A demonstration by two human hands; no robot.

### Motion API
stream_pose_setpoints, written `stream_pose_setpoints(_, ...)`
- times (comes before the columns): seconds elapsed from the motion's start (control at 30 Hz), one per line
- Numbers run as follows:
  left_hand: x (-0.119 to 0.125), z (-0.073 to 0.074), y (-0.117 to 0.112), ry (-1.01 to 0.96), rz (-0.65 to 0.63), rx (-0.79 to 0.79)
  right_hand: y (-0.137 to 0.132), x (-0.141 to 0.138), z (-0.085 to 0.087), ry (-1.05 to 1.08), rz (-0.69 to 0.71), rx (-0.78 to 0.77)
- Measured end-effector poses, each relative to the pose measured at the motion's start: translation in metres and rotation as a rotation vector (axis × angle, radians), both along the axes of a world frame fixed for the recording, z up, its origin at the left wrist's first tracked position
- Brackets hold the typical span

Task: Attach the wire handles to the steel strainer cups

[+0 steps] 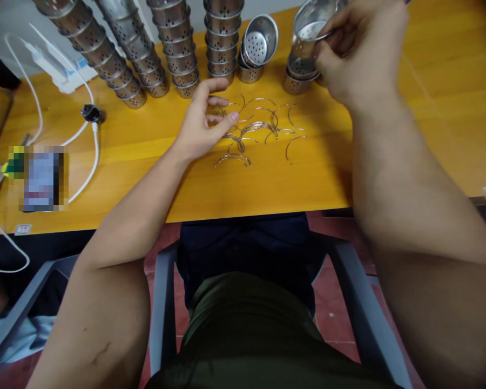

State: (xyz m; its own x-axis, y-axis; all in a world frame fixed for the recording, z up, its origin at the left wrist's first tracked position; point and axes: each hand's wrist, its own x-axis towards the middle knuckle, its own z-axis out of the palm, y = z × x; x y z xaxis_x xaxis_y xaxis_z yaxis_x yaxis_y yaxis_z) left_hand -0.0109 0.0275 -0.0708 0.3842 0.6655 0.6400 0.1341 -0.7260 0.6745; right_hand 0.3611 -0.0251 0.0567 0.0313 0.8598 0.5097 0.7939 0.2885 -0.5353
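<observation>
The metal cup [306, 32] at my right hand [364, 59] is shiny and silvery, with a rolled rim and a wide round mouth that leans toward me. Its wall picks up the orange-brown of the worktop [243, 189], and below it sits a lower cup [297, 85], partly shaded. My right thumb and fingers are pinched together on the metal cup's rim; I can't tell whether something thin is caught between them as well.

The curved wires [259, 125] are slim, bright, bowed pieces, many of them crossing in a loose heap. They lie between my two hands, just beyond the thumb of my left hand [204, 121] and on the near left side of my right. One single wire [287, 151] rests a little apart, on the side of the heap toward my right hand. My left hand is loosely curled, thumb and fingers spread apart at the heap's edge; I can't tell whether they touch any of the wires.

Past my left hand rise tall cup stacks [223, 40], dotted with small holes. Between them and my right hand, a tilted cup [261, 40] shows its perforated bottom. A white cable [96, 156] loops well to the left of my left hand.
</observation>
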Motion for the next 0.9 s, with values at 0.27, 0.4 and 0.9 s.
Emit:
stream_pose_setpoints(0.27, 0.003, 0.014, -0.014, 0.026, 0.004, -0.047, -0.003, -0.008, -0.007, -0.143, -0.119, -0.106)
stream_pose_setpoints(0.4, 0.007, 0.025, -0.030, 0.029, 0.055, -0.105, -0.005, -0.011, -0.007, -0.114, -0.112, -0.141)
stream_pose_setpoints(0.9, 0.006, 0.023, -0.029, 0.095, 0.049, -0.050, -0.026, -0.052, -0.007, -0.150, 0.345, -0.064)
